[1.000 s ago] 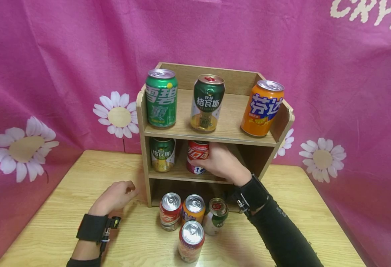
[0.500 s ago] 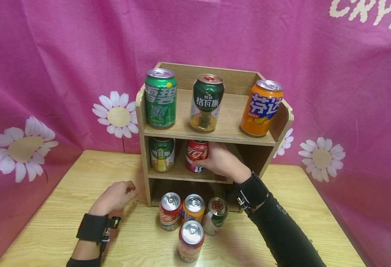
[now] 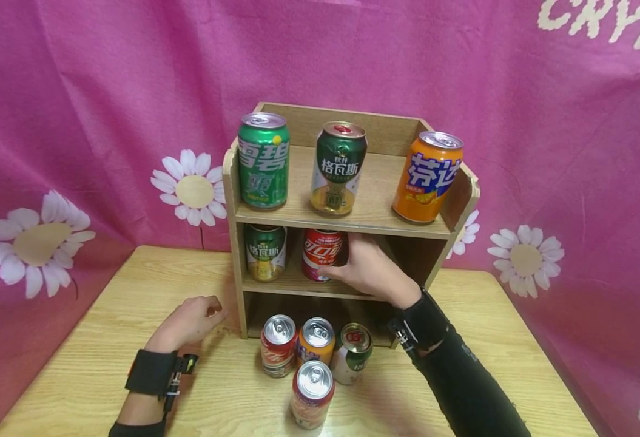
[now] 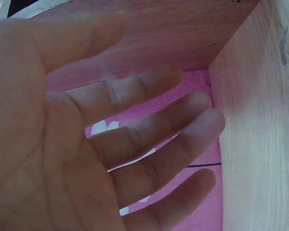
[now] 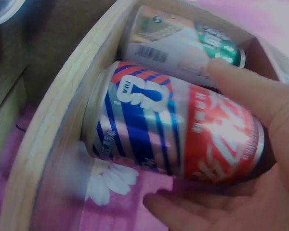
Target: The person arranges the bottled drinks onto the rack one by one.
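A red cola can [image 3: 320, 250] stands upright on the middle tier of the wooden shelf [image 3: 377, 176], beside a green and gold kvass can [image 3: 266, 254]. My right hand [image 3: 373, 270] is at the cola can's right side. In the right wrist view, its thumb and loosely bent fingers lie on either side of the cola can [image 5: 178, 127], with the fingers spread away from it. My left hand [image 3: 188, 318] rests at the table, left of the shelf. The left wrist view shows that hand [image 4: 82, 139] relaxed, palm exposed and holding nothing.
A green Sprite can [image 3: 264, 162], another kvass can [image 3: 338, 169] and an orange Fanta can [image 3: 427, 176] stand on the top tier. Several cans, including a red one [image 3: 313, 394] in front, stand on the table [image 3: 96, 340] before the bottom tier.
My right hand has loosened from the cola can and drawn slightly to the right, showing more of its label. The can has shifted slightly left. My left hand stays still.
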A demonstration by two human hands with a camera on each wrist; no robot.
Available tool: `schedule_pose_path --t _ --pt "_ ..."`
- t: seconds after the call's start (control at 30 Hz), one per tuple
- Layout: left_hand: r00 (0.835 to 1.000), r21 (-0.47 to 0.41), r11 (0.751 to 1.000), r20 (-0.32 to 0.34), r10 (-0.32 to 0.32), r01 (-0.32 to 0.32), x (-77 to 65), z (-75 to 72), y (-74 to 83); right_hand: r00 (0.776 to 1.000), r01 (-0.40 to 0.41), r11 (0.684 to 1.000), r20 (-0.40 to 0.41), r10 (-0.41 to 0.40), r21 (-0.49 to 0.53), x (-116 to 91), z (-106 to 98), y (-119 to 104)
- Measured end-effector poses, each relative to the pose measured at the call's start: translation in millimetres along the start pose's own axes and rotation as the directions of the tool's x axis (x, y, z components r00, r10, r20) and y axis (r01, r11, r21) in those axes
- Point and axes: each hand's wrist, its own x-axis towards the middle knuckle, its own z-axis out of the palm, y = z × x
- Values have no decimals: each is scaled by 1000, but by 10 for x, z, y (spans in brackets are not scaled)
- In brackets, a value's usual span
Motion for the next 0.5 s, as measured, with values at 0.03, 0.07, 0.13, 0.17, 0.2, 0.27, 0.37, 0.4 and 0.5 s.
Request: schedule_pose_path --t 0.03,0.07,0.13,0.17,0.2,0.27,0.37,0.4,0.5 --pt "1000 -1 1000 0 3 -3 -2 -2 1 1000 1 1000 -14 -1 -15 -41 -16 8" --pt "1000 0 1000 -1 7 -7 -1 -4 -1 1000 4 1000 -24 -5 -25 -81 -29 19" --pt "1000 1 1000 -3 8 -8 -3 -6 1 999 25 998 -32 -26 -51 -158 -53 57" --pt "1000 1 1000 -3 10 -10 -5 -7 2 999 32 997 -28 -33 -64 -198 -64 79" --pt "1000 0 1000 -4 8 -8 -7 -8 4 999 37 996 -20 -39 -76 -237 -74 102" --pt "1000 -2 1000 -3 6 -6 -9 -10 8 999 44 993 0 -45 -106 -322 -91 157" --pt "1000 -11 1000 2 10 -10 -15 -12 21 999 51 991 18 -49 -125 -452 -119 250" --pt "1000 -11 1000 1 12 -12 -14 -12 25 998 59 992 18 -57 -115 -494 -129 283" --pt "1000 -13 1000 0 10 -10 -12 -2 24 997 80 996 5 -80 -45 -622 -144 368"
